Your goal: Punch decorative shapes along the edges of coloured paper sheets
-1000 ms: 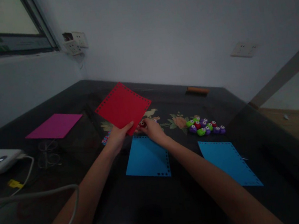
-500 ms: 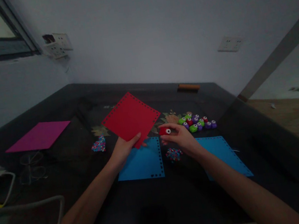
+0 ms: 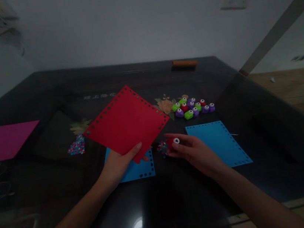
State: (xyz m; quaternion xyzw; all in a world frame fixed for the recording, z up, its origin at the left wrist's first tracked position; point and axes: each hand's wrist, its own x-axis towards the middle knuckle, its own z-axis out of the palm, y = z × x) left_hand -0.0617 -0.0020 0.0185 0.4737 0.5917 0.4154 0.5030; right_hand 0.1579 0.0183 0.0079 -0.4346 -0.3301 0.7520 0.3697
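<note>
"Red card (image 3: 126, 121): where is it?"

"Middle of the frame, raised over part of a blue card (image 3: 138, 171), with holes along its edges. The left hand (image 3: 117, 167) has its lowest corner, thumb on top, fingers closed."

"And the right hand (image 3: 194, 151)?"

"Right of centre, fingers curled only as far as the red punch (image 3: 170, 144) they grip. A gap shows between punch and red card."

"What's around them?"

"Confetti (image 3: 161, 149) just beside the punch, and a second confetti pile (image 3: 77, 145) left of the red card. A bunch of colourful punches (image 3: 198, 106) sits right of centre, above another blue sheet (image 3: 220, 142)."

"Farther out?"

"Pink sheet (image 3: 8, 142) at the left edge, brown roll (image 3: 184, 63) at the counter's (image 3: 179, 196) back, upper right."
</note>
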